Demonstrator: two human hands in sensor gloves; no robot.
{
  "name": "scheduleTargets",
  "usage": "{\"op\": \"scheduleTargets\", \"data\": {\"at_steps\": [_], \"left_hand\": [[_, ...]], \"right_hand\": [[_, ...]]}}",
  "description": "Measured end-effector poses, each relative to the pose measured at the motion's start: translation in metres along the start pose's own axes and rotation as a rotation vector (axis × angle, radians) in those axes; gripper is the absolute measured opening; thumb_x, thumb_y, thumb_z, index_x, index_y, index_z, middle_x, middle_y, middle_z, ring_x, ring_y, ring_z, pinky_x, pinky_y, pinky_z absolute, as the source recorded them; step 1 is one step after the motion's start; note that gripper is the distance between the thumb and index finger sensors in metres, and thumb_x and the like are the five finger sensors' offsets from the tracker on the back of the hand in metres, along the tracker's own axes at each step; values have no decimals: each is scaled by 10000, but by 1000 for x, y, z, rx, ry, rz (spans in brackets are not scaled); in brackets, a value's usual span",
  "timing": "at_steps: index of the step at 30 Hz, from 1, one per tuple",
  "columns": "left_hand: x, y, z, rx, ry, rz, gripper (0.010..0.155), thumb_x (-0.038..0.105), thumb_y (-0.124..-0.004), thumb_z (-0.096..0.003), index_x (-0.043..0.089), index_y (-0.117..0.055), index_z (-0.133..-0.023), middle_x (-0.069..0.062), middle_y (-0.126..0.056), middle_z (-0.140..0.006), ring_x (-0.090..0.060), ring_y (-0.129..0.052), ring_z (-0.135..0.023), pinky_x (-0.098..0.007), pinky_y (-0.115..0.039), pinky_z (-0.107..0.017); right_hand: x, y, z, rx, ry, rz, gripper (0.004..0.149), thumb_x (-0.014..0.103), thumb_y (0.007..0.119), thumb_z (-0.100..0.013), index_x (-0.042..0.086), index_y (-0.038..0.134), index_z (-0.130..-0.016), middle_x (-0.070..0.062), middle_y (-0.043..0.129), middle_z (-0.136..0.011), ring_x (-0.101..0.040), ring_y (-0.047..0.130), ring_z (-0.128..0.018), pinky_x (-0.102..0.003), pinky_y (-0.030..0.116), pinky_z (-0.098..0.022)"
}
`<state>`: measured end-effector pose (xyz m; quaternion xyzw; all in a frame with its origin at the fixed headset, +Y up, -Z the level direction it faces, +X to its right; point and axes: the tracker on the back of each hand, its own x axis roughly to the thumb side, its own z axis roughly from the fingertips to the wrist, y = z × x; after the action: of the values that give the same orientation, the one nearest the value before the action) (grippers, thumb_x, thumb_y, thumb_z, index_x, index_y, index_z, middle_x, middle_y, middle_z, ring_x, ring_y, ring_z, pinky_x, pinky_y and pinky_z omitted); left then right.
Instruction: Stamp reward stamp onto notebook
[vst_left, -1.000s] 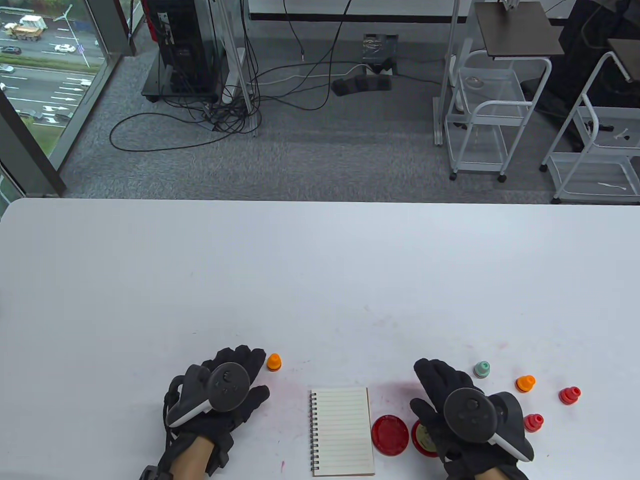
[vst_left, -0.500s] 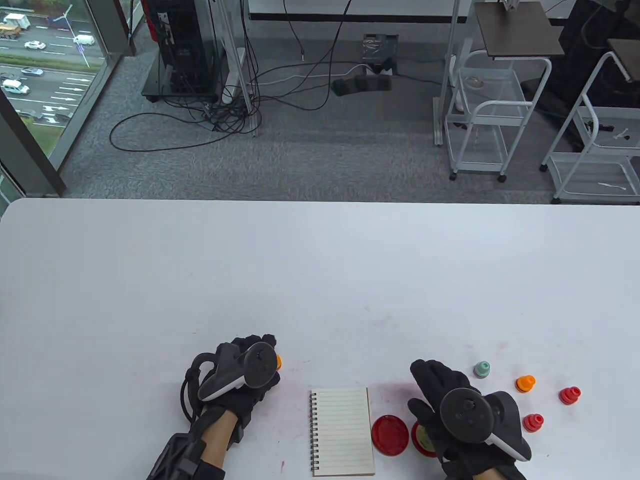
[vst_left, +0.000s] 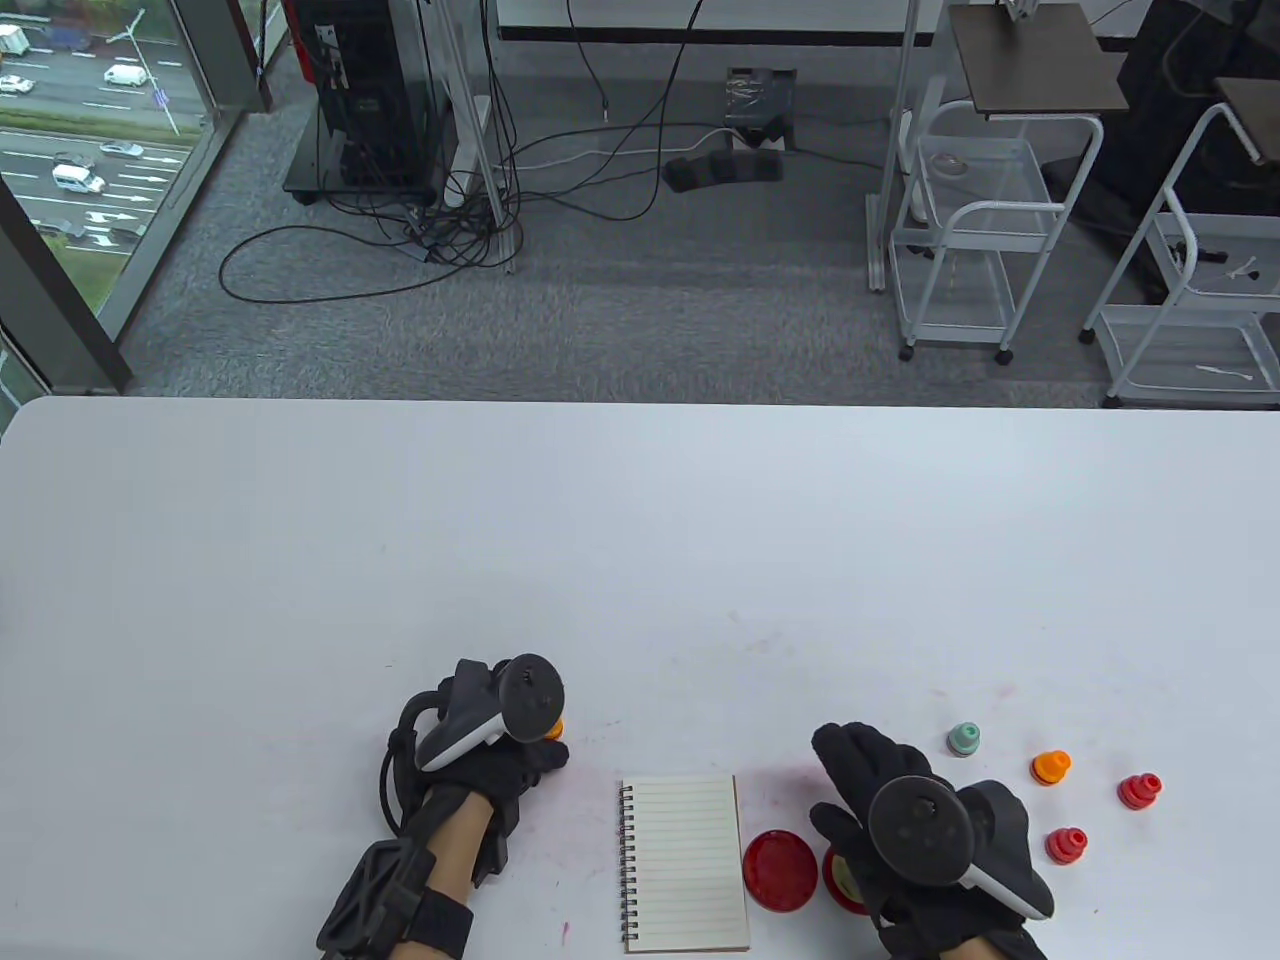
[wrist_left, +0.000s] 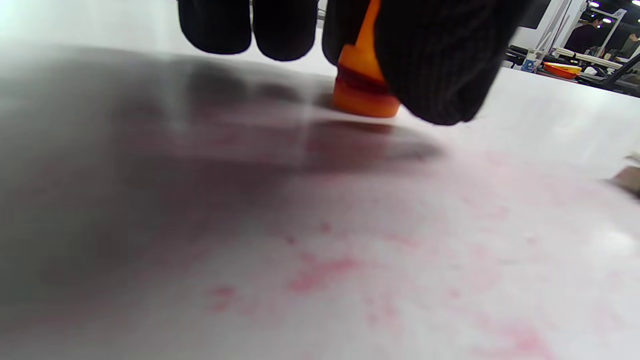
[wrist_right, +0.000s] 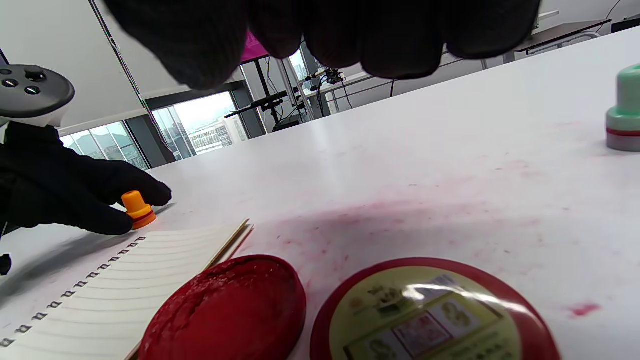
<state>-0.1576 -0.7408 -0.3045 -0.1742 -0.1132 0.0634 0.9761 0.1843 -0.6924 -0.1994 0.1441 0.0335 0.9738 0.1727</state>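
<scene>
1. The orange stamp (wrist_left: 365, 85) stands upright on the white table (vst_left: 640, 520), to the left of the notebook (vst_left: 685, 860) and just beyond its far left corner. We see our left hand (vst_left: 500, 745) with thumb and fingers curled around the stamp's stem, its base seemingly on the table.
2. The notebook lies open to a blank lined page; just right of it sit the open red ink pad (vst_left: 780, 868) and its lid (wrist_right: 425, 315).
3. Our right hand (vst_left: 900, 820) hovers above the lid, fingers loosely spread, holding nothing.
4. Further right stand a green stamp (vst_left: 963, 739), another orange stamp (vst_left: 1050, 767) and two red stamps (vst_left: 1139, 790).
5. Risks, as we judge them: a shallow pinch on the small stem could let the stamp tip or slip on lifting; skipping the ink pad would leave a faint mark; the unheld notebook may slide under pressure.
</scene>
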Motion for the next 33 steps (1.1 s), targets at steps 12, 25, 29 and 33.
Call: {"op": "scheduleTargets", "data": {"at_steps": [12, 25, 29, 33], "left_hand": [[10, 7, 23, 78, -83, -7, 653, 386, -881, -423, 208, -706, -1027, -144, -707, -1133, -448, -788, -982, -667, -632, -715], [44, 23, 88, 271, -244, 58, 676, 328, -877, -437, 159, -628, -1041, -88, -785, -947, -289, -888, -782, -615, -703, -688], [56, 21, 95, 319, -343, 95, 679, 348, -890, -419, 141, -658, -1023, -73, -819, -870, -244, -898, -707, -605, -723, -672], [76, 9, 101, 382, -487, 155, 680, 400, -921, -370, 124, -745, -966, -28, -903, -742, -179, -956, -575, -558, -807, -611]], "right_hand": [[9, 3, -1, 19, -36, 20, 651, 373, 761, -490, 160, 530, -1061, -171, 571, -1091, -477, 719, -881, -648, 677, -623], [27, 8, 2, 19, -121, 30, 656, 364, 760, -488, 162, 516, -1062, -167, 570, -1089, -464, 733, -871, -636, 689, -618], [40, 6, 6, -24, -175, 34, 669, 365, 761, -486, 162, 497, -1066, -165, 567, -1087, -454, 736, -871, -630, 695, -616], [57, 10, 7, -101, -251, -68, 647, 363, 770, -476, 155, 543, -1045, -157, 646, -1043, -425, 813, -809, -592, 747, -584]]}}
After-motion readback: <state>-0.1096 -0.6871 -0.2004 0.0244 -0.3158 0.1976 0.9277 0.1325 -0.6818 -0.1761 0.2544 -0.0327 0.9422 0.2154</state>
